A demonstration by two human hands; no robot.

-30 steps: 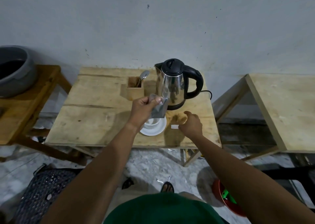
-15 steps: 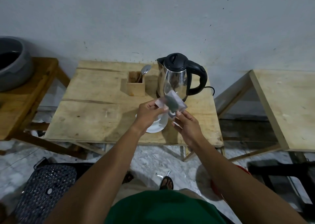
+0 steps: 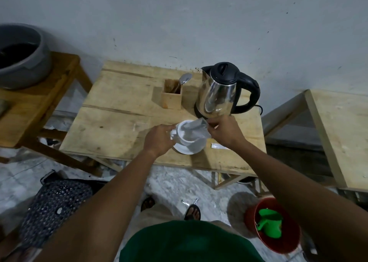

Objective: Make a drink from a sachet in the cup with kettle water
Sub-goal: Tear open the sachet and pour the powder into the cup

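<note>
Two hands at work. Right hand (image 3: 225, 132) pinches the upper corner of one sachet (image 3: 194, 129); left hand (image 3: 159, 138) is curled against one white cup (image 3: 184, 137) at its 9 o'clock side. The sachet is grey and crumpled, tilted over the cup mouth, long axis running 2 to 8 o'clock. One saucer (image 3: 196, 149) sits under the cup. One steel kettle (image 3: 221, 90) stands at 1 o'clock, one spoon (image 3: 184, 79) in a wooden holder (image 3: 171, 98) at 11 o'clock. One torn strip (image 3: 218, 146) lies on the table (image 3: 111, 110) at 3 o'clock.

On the table (image 3: 111, 110), the cup (image 3: 185, 134) (on its saucer (image 3: 189, 149)) sits before the kettle (image 3: 221, 90), box (image 3: 171, 97) behind-left.
</note>
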